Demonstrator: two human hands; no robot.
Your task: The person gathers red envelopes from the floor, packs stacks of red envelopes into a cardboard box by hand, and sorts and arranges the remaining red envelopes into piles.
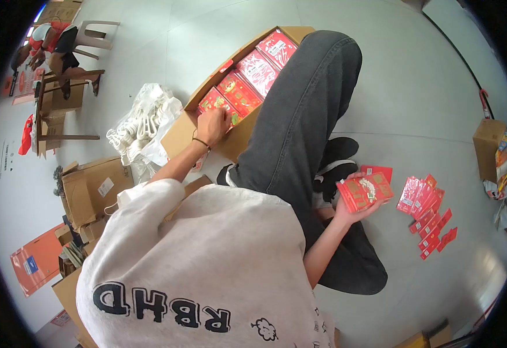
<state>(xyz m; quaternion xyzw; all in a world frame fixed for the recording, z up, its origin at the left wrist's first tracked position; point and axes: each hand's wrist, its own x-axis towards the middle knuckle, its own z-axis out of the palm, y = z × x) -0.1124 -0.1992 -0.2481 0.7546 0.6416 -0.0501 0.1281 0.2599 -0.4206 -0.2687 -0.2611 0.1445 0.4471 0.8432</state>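
At far left, dipping left hand (214,125) into carton (239,139) (cannot tell grip); near right, clamping right hand (351,214) on red packets (366,192), probably for steadiness.

The floor (427,93) is smooth and pale grey, with thin straight lines across it. A big brown box (178,136) sits on it with its top open, right under the left hand (213,122). To the left of that hand, near the box, lies a heap of white loops (140,127), partly in a clear bag. Flat red packets (422,196) lie to the right of the right hand (355,213), some on top of others. Much farther right of that hand stands a smaller brown box (485,148). A chair (94,40) stands well beyond the left hand, off to its left.
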